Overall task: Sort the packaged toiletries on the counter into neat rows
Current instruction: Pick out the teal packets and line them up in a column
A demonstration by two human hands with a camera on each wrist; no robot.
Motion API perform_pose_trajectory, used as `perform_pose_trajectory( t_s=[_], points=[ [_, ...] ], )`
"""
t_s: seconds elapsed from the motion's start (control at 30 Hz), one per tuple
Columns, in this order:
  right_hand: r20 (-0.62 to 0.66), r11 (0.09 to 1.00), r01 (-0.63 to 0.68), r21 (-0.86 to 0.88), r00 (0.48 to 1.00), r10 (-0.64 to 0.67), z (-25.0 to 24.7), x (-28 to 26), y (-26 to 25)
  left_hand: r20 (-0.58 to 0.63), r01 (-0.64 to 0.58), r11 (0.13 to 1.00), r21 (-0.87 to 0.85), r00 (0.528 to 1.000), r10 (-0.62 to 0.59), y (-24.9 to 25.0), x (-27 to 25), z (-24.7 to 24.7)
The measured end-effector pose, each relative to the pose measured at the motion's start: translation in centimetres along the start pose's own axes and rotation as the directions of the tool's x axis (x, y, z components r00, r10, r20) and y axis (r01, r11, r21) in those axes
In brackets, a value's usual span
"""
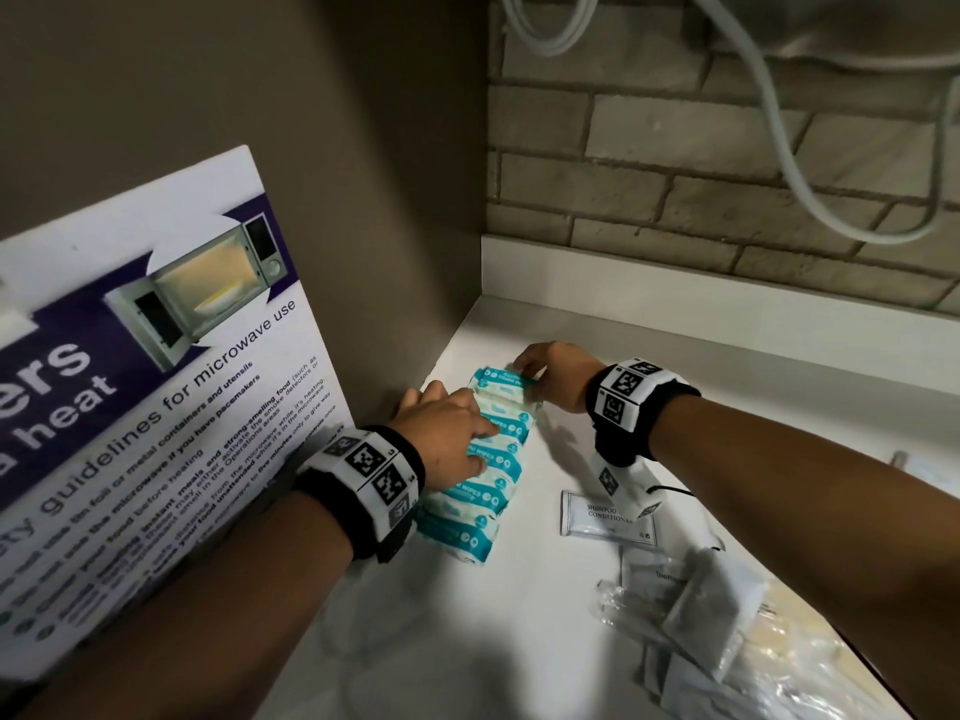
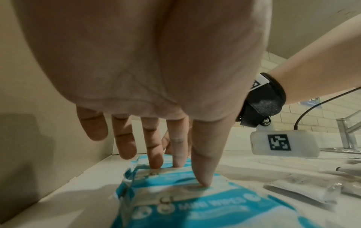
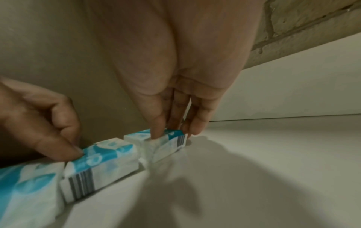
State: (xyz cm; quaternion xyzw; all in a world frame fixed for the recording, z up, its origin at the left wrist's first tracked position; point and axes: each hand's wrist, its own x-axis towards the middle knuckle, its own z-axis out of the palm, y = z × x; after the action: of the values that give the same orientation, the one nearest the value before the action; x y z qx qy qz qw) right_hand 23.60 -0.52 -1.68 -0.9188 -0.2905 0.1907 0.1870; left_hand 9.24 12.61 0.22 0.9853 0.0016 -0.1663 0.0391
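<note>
Now squaring wipe-pack row [image 1: 480, 462]: left hand [image 1: 441, 433] flat, fingers spread, steadying; right hand [image 1: 558, 374] pinching end pack [image 3: 164, 140]. Next, judging: nudge flush, fetch shampoo sachet [image 1: 597, 519].

The wipes packs [image 1: 480, 459], in a row at the frame's centre, are white with turquoise bands and white lettering, and their ends carry black barcodes [image 3: 81, 183]. Both wristbands [image 1: 363, 478] are black with white plates printed in black square codes, the counter [image 1: 519, 615] is white, and the sachet [image 1: 605, 517] at right centre is white with dark lettering. At left the poster [image 1: 156, 387] is white and deep purple with black text; the bricks [image 1: 675, 163] at upper right are grey-beige.
</note>
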Motion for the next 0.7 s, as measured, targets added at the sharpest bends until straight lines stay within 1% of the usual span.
perform_pose_trajectory(
  t_s=[0.1, 0.27, 0.43, 0.5, 0.57, 0.63, 0.7],
  points=[
    [-0.006, 0.998, -0.048, -0.029, 0.999, 0.048, 0.0, 0.0, -0.2, -0.002, 0.004, 1.0, 0.003, 1.0, -0.004, 0.0, 0.1, 0.0],
    [-0.063, 0.976, -0.196, -0.096, 0.98, 0.191, 0.0, 0.3, -1.1, -0.009, 0.007, 1.0, 0.001, 1.0, -0.007, 0.0, 0.2, 0.0],
    [-0.153, 0.951, -0.299, -0.077, 0.946, 0.285, 0.1, 1.0, -1.5, -0.03, 0.004, 1.0, -0.015, 1.0, -0.005, 0.0, 0.1, 0.1],
    [-0.153, 0.946, -0.313, -0.087, 0.942, 0.298, 0.3, 1.2, -1.6, -0.05, -0.014, 1.0, -0.028, 0.999, 0.012, -0.1, 0.0, 0.1],
    [-0.115, 0.948, -0.313, -0.059, 0.945, 0.305, 0.6, 1.3, -1.9, -0.056, -0.034, 0.999, -0.027, 0.998, 0.032, -0.2, 0.0, 0.1],
    [-0.071, 0.957, -0.284, -0.058, 0.957, 0.28, 0.8, 1.5, -2.2, -0.046, -0.035, 0.999, -0.018, 0.998, 0.034, -0.2, 0.0, 0.0],
    [-0.091, 0.974, -0.221, -0.054, 0.972, 0.215, 0.6, 1.6, -2.1, -0.036, -0.03, 1.0, -0.002, 0.999, 0.03, -0.2, 0.1, 0.0]
  ],
)
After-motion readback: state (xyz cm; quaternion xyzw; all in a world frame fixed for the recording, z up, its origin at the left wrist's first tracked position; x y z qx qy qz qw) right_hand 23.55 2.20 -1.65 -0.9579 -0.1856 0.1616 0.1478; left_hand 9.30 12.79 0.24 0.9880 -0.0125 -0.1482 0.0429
